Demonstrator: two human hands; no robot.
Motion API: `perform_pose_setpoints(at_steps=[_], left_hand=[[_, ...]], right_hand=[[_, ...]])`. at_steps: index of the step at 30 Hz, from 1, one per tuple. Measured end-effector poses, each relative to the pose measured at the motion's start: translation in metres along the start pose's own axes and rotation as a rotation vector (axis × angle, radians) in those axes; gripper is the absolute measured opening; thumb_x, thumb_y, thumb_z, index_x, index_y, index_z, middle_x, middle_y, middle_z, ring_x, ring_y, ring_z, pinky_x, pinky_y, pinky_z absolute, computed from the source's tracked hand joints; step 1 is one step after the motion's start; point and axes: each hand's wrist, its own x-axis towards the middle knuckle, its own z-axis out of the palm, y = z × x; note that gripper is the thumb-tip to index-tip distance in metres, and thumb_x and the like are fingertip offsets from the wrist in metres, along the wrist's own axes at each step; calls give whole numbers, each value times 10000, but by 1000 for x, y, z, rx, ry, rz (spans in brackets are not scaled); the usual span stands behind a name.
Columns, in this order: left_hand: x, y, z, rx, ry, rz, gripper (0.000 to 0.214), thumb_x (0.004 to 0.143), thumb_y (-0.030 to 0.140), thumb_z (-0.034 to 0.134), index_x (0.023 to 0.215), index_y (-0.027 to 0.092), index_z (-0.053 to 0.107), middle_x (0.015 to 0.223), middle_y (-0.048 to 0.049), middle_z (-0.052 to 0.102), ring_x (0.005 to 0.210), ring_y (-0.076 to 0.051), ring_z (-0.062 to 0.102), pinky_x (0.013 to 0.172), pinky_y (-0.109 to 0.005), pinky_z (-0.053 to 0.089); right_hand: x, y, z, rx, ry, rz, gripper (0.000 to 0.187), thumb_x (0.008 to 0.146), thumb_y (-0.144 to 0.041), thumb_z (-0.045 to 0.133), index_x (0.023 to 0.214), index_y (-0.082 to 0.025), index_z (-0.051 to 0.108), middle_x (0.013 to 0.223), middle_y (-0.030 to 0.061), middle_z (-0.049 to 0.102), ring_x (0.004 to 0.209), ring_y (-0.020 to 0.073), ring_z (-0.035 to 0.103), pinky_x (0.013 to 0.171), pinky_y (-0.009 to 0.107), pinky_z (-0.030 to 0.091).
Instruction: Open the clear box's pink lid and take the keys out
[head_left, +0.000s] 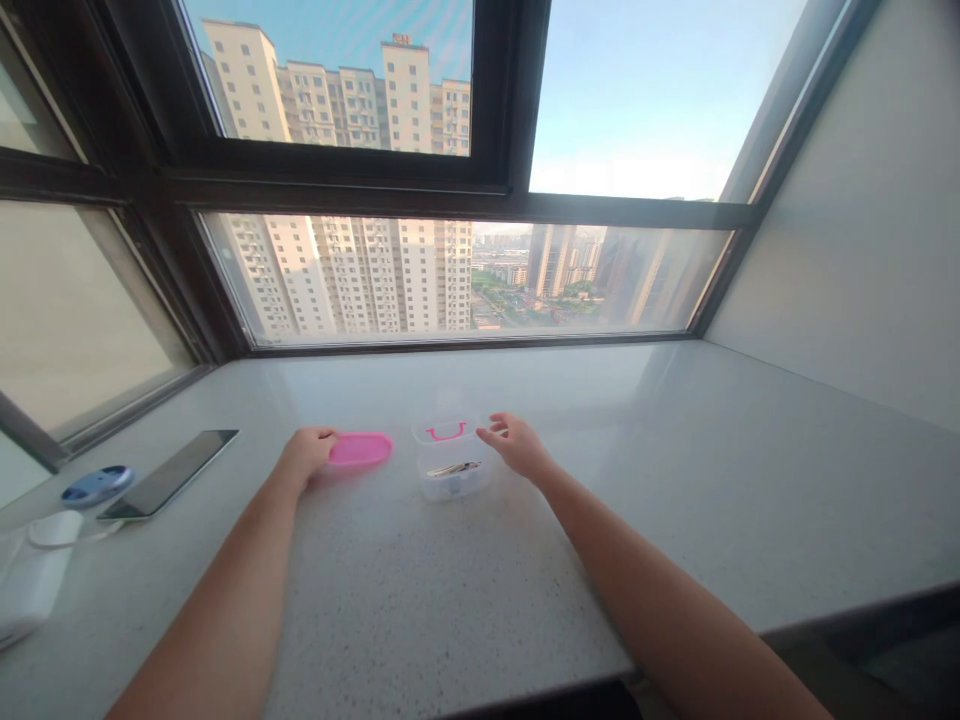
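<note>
My left hand [307,450] grips the left edge of a shallow pink oval tray [361,449], its fingers bent over the rim. To the right of the tray stands a clear plastic box [455,488] with its top open. Thin, light-coloured items [452,469] lie in the box; their kind is too small to make out. Behind the opening is a clear lid with a pink handle [446,432]. My right hand [516,445] is at the box's upper right side with its fingers apart, holding nothing; whether a fingertip touches the lid, I cannot tell.
On the left of the pale speckled counter [390,580] lie a dark flat tablet [176,475], a round blue object [97,485] and a white device [37,570] with a cable. A dark-framed window [465,205] rises behind, and a white wall [862,250] bounds the right.
</note>
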Motion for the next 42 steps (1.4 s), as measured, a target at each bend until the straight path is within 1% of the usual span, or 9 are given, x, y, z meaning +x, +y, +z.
perform_pose_setpoints(at_steps=[5, 11, 15, 17, 20, 23, 35, 39, 42], left_hand=[[3, -3, -7, 208, -166, -139, 51, 603, 145, 602, 578, 111, 630, 432, -4, 547, 440, -151, 505, 482, -238, 366], [0, 8, -6, 301, -187, -71, 45, 587, 160, 649, 625, 143, 631, 576, -29, 610, 520, -184, 562, 540, -284, 427], [-13, 42, 6, 265, -44, 138, 223, 734, 245, 550, 932, 168, 618, 919, -70, 619, 808, -188, 580, 776, -314, 435], [-27, 67, 14, 165, -7, 383, 296, 775, 362, 525, 989, 169, 595, 983, -78, 601, 877, -191, 566, 813, -312, 433], [-53, 103, 28, 133, -85, 759, 506, 745, 506, 539, 1138, 186, 536, 1145, -112, 548, 1060, -249, 494, 898, -378, 381], [-73, 123, 44, 234, -160, 871, 804, 642, 603, 598, 1310, 215, 375, 1306, -133, 444, 1182, -303, 393, 935, -427, 320], [-82, 134, 52, 304, -42, 860, 627, 712, 276, 618, 1288, 200, 384, 1274, -124, 496, 1164, -288, 418, 935, -439, 261], [-80, 131, 49, 294, -28, 848, 587, 701, 218, 614, 1253, 210, 415, 1238, -107, 525, 1146, -278, 432, 936, -437, 259], [-77, 128, 46, 286, -16, 840, 550, 706, 167, 585, 1232, 217, 431, 1227, -107, 530, 1152, -276, 420, 935, -437, 255]], right_hand=[[1, 9, 7, 66, -233, 35, 388, 692, -488, 568, 691, -109, 654, 580, 2, 554, 564, 120, 494, 522, 217, 325], [1, 6, 19, 200, -243, -41, 296, 715, -367, 520, 654, -109, 651, 550, -9, 537, 535, 106, 453, 521, 209, 307], [3, 5, 30, 230, -199, -30, 247, 710, -300, 506, 671, -114, 664, 561, -6, 548, 541, 103, 459, 542, 205, 321], [2, 3, 32, 205, -172, -33, 246, 717, -301, 507, 667, -119, 664, 544, -16, 532, 530, 100, 450, 536, 203, 316], [-1, -4, 30, 140, -69, -105, 268, 757, -325, 496, 685, -130, 667, 563, -18, 536, 554, 103, 458, 546, 203, 318], [-6, -13, 24, 104, 81, -229, 260, 802, -299, 472, 739, -144, 671, 698, 16, 591, 658, 118, 503, 625, 210, 358], [-18, -31, 21, 145, 186, -318, 217, 825, -310, 479, 793, -159, 631, 794, 48, 581, 754, 135, 548, 712, 244, 442], [-14, -28, 22, 274, 170, -166, 241, 764, -362, 559, 885, -154, 571, 851, 57, 593, 759, 147, 573, 687, 272, 478], [-11, -25, 15, 452, 110, -1, 488, 702, -396, 624, 1101, -178, 445, 918, 59, 596, 737, 146, 591, 638, 284, 502]])
